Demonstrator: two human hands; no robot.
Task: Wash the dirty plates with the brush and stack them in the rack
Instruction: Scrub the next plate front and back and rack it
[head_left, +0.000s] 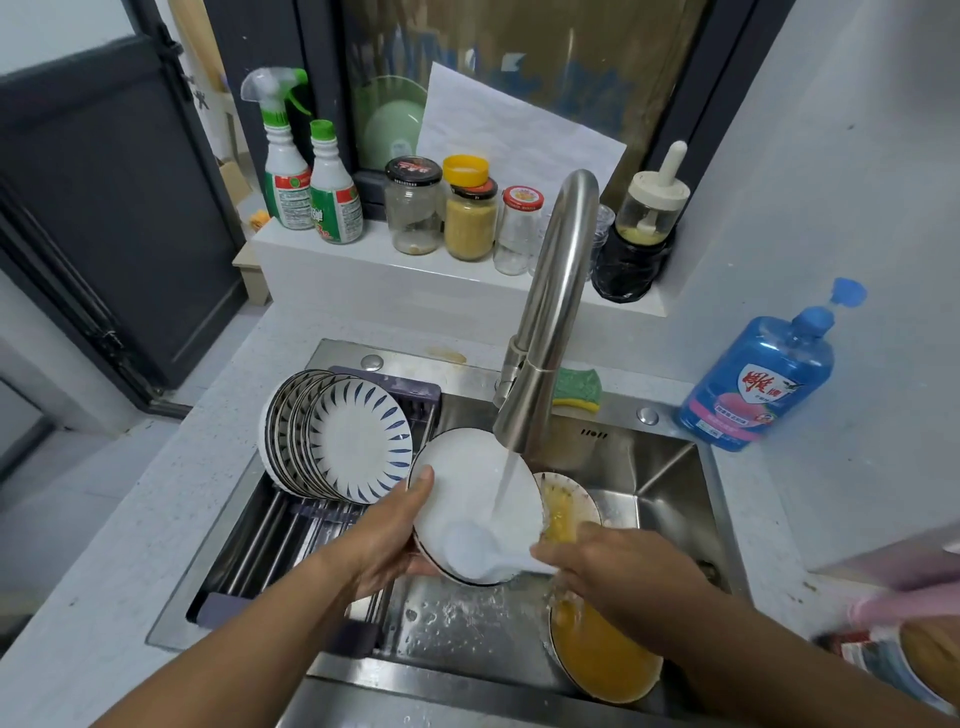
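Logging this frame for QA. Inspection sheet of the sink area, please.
Surface: steel sink, wet; tap running.
Job's things: white plate under the stream; patterned plates upright in the rack; dirty plates in the sink; brush not made out.
Clutter: sponge, soap bottle, jars, spray bottles.
Hands: left hand grips the white plate's rim; right hand at its lower edge, grip unclear.
Cables: nothing seen.
Surroundings: window behind, dark door left.

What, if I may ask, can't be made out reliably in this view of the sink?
- Brush, head view: whether the right hand holds it is hidden by the hand itself and the tap water on the held plate.
- Racked plates, head view: count unclear, the front one overlaps the rest.
- Pink object, head view: blurred and cut off by the right edge.
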